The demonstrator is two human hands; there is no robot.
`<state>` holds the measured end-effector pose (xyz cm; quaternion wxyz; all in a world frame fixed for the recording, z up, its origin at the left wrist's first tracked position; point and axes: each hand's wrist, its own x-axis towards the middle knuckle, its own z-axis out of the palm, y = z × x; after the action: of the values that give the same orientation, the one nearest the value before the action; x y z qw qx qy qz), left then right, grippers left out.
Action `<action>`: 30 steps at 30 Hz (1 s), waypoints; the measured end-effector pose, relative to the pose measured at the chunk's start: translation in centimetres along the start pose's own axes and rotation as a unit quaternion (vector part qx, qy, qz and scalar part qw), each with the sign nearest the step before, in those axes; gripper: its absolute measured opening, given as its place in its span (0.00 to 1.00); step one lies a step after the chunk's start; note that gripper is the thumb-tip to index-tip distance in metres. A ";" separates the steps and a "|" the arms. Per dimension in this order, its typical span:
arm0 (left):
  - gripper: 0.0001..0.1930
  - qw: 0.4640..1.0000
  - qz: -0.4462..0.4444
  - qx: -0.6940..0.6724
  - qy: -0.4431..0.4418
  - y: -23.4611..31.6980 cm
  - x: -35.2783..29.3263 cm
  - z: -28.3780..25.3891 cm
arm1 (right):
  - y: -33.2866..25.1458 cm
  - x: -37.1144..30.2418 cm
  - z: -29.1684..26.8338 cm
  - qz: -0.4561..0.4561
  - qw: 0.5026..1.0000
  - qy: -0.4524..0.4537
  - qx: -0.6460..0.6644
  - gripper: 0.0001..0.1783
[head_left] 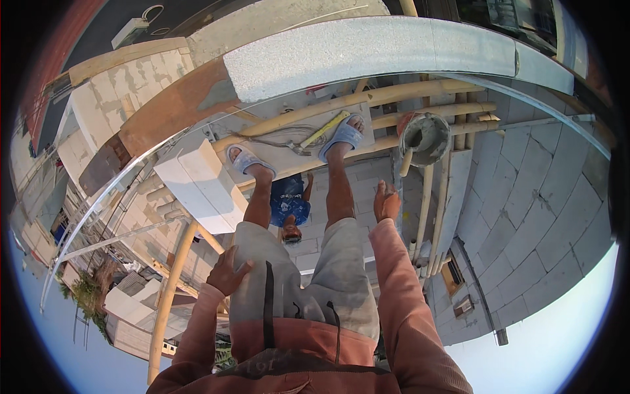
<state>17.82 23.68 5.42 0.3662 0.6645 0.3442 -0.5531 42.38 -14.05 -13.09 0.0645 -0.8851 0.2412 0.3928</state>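
Note:
My left hand [228, 271] is open beside the left thigh of my grey shorts [269, 262], its fingers apart and the thumb against the cloth. My right hand [386, 201] hangs in the air to the right of my right leg, its fingers curled in; whether anything small is inside is hidden. Between my sandalled feet on a board [357, 141] lies a hammer [321, 133] with a yellow handle, next to loops of thin wire [262, 139]. To the right stands a mortar-smeared bucket [434, 148] with a wooden handle [406, 162] at its rim.
A pale block wall [367, 49] curves across ahead. White blocks [197, 187] stand stacked at my left. Bamboo poles [394, 94] support the platform, with open gaps beside the board. Below, a person in a blue shirt [289, 197] stands. Another block wall [525, 190] rises right.

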 end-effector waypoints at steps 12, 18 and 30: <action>0.63 0.998 -0.055 -0.008 0.010 4.9 4.2 4.7 | 14.4 28.9 4.0 -0.076 0.960 0.094 0.251 0.36; 0.63 0.990 -0.136 0.030 0.016 6.6 3.2 2.7 | 10.3 20.4 -0.1 0.103 0.920 -0.163 0.342 0.28; 0.62 0.990 -0.112 0.080 0.004 7.7 4.7 3.2 | 23.5 12.7 3.2 -0.031 0.997 0.042 -0.059 0.45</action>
<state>23.59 17.37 1.24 0.2461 0.6513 0.3728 -0.6134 36.33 -38.38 -22.70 0.0139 -0.9101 0.1931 0.3664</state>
